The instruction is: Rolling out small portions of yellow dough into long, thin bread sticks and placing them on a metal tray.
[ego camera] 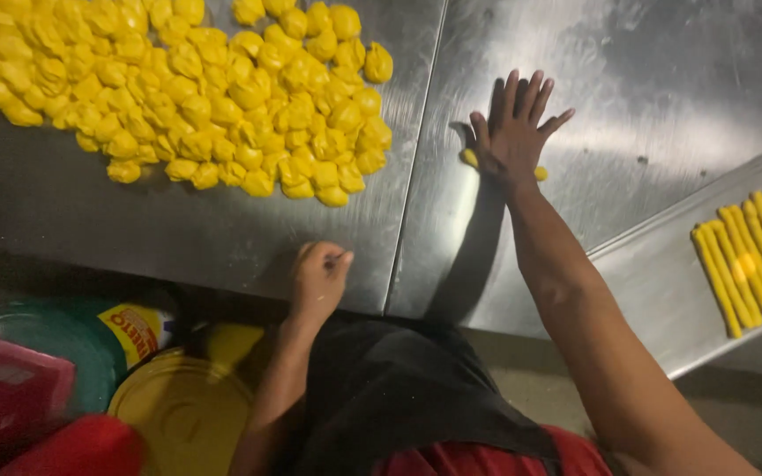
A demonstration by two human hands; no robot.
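Right hand (pixel 515 132) flat on yellow dough piece (pixel 469 159); left hand (pixel 317 280) curled at steel table (pixel 178 229) edge.

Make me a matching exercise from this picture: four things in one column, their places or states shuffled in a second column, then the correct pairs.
Things:
1. right hand
2. left hand
3. heap of yellow dough lumps
4. yellow dough sticks

Places or states:
A. lined up side by side on the metal tray
B. piled on the steel table, far left
C. flat, fingers spread, pressing a dough piece
D. loosely closed at the table's near edge

Pairs: 1-C, 2-D, 3-B, 4-A
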